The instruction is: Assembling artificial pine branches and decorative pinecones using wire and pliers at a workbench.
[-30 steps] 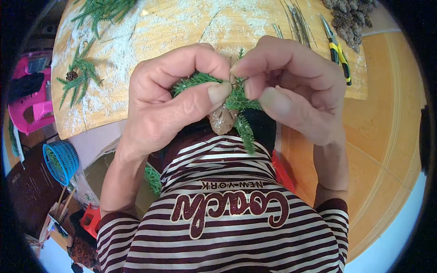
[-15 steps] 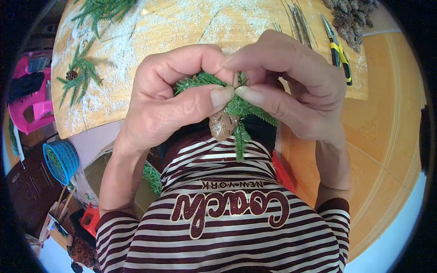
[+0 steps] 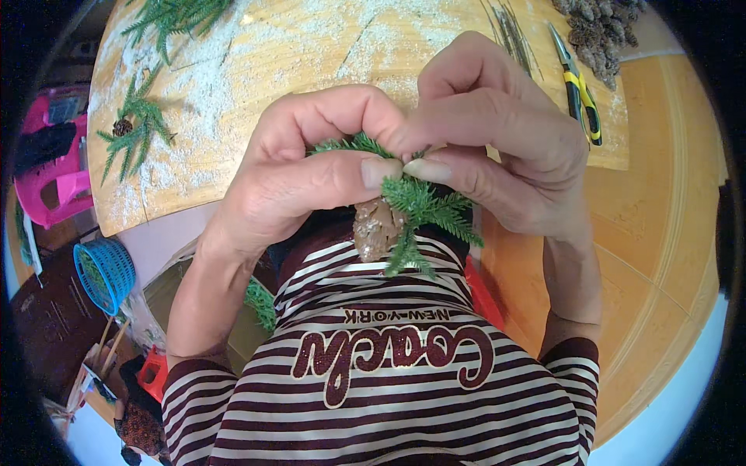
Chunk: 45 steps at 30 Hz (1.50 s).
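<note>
Between both hands, over my lap, is a green artificial pine sprig [image 3: 427,208] with a brown pine cone [image 3: 378,230] hanging below the fingers. My left hand [image 3: 311,167] pinches the sprig's stem end between thumb and bent index finger. Close against it, my right hand [image 3: 497,147] pinches at the same spot, thumb tip beside the left thumb. The fingers cover the join, so what exactly the right fingertips grip there, stem or wire, is hard to see.
White flakes cover the wooden table [image 3: 295,58]. On it lie a sprig with a small cone [image 3: 134,128], more pine branches [image 3: 175,22], thin wires [image 3: 511,35], yellow-black pliers [image 3: 579,89] and piled pine cones [image 3: 602,35]. A blue basket [image 3: 105,276] and pink chair [image 3: 54,182] stand left.
My right hand's knuckles have risen and its fingers have turned at the join. The sprig has rotated, its needles spreading rightward, and the cone now hangs slightly lower.
</note>
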### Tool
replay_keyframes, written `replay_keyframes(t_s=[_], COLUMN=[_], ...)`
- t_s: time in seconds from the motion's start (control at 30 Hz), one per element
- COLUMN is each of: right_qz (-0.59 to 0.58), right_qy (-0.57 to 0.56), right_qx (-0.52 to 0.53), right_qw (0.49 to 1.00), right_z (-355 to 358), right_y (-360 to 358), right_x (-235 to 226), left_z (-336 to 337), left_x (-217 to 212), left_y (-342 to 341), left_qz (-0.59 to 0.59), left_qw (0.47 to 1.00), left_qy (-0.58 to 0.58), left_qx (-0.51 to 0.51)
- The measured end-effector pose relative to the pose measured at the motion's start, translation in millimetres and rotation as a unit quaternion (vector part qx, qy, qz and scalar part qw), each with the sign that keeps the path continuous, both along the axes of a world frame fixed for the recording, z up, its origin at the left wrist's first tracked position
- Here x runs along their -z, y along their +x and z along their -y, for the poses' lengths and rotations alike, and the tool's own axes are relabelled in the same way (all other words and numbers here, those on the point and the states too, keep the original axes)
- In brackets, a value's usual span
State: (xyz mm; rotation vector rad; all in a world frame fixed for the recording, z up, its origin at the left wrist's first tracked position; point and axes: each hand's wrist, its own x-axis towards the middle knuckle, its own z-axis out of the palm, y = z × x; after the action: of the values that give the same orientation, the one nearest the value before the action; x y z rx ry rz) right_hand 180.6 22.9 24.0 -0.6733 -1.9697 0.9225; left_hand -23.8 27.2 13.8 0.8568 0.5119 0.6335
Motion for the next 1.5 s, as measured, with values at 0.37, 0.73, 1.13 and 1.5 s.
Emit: replay_keyframes(t_s=[0.37, 0.73, 1.13, 1.5], right_qz=[-0.038, 0.047, 0.057, 0.074], right_qy=[-0.055, 0.004, 0.036, 0.009], right_qx=[-0.026, 0.017, 0.022, 0.012], right_qw=[0.997, 0.999, 0.997, 0.997], right_z=[5.0, 13.3, 15.2, 16.5], right_y=[-1.2, -3.1, -6.1, -3.3], right_x=[-0.4, -4.3, 3.0, 4.3], left_z=[5.1, 5.0, 11.4, 11.1], left_x=[2.2, -6.5, -3.8, -3.7], left_y=[8.7, 3.5, -1.7, -3.7], left_qz=[0.086, -0.065, -0.138, -0.144], left_qw=[0.994, 0.998, 0.989, 0.988], left_qy=[-0.071, 0.006, 0.049, 0.051], left_qx=[-0.003, -0.002, 0.0, -0.005])
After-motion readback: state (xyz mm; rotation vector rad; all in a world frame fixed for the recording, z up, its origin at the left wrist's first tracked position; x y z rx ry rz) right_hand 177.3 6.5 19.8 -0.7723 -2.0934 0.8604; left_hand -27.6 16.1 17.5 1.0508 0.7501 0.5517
